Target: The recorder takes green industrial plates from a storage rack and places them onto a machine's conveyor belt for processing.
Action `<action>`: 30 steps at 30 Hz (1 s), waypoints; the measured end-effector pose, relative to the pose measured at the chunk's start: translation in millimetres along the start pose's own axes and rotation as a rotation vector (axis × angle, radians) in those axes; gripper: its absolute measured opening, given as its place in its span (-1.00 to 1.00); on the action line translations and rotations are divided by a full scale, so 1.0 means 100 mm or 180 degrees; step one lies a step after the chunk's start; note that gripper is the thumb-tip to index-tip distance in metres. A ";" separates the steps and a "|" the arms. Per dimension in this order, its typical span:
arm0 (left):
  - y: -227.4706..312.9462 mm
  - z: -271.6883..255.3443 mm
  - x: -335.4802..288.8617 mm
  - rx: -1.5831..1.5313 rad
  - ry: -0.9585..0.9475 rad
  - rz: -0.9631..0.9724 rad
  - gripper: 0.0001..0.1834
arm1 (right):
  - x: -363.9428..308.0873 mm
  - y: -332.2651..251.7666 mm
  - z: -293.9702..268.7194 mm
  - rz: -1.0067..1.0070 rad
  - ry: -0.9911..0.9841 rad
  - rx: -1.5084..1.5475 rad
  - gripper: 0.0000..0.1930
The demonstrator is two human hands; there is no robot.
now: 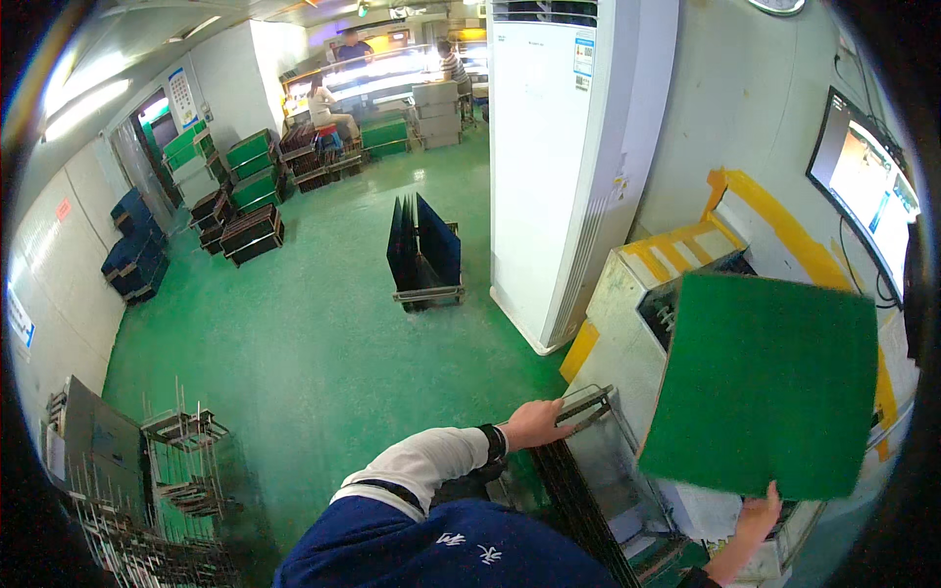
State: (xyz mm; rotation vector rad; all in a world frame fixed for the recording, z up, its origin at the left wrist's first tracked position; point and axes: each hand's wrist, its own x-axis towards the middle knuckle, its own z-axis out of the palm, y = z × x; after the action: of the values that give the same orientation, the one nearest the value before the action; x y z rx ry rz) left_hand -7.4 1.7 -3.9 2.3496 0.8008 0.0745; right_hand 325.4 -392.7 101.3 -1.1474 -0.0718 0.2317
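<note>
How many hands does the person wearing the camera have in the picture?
2. The left hand is at the metal rack near the bottom middle; the right hand holds the lower edge of the green board, some fingers hidden behind it.

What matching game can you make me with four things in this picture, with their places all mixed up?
Things:
1. green board
2. tall white cabinet
3. screen
4. black wristband

Places:
A. around the left wrist
B. standing on the green floor
C. held at its lower edge by the right hand
D. by the wall at the far right

Right pairs: 1-C, 2-B, 3-D, 4-A
</note>
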 end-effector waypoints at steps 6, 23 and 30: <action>0.03 0.04 0.01 -0.0074 0.0356 0.0170 -0.35 | 0.53 0.66 -0.26 0.0635 -0.0528 0.1029 -0.73; 0.11 0.09 0.12 0.0293 0.0158 -0.0084 -0.25 | 0.84 0.99 0.38 0.1199 0.0172 0.1146 -0.76; 0.12 0.10 0.16 0.0277 0.0131 -0.0157 -0.29 | 0.76 0.81 0.53 0.1912 -0.0486 0.0752 -0.60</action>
State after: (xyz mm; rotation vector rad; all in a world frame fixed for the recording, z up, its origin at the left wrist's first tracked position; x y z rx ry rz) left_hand 14.2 -1.8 -7.1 2.4153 0.8983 0.0686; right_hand 378.6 -296.8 44.4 -0.8896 0.1661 0.8392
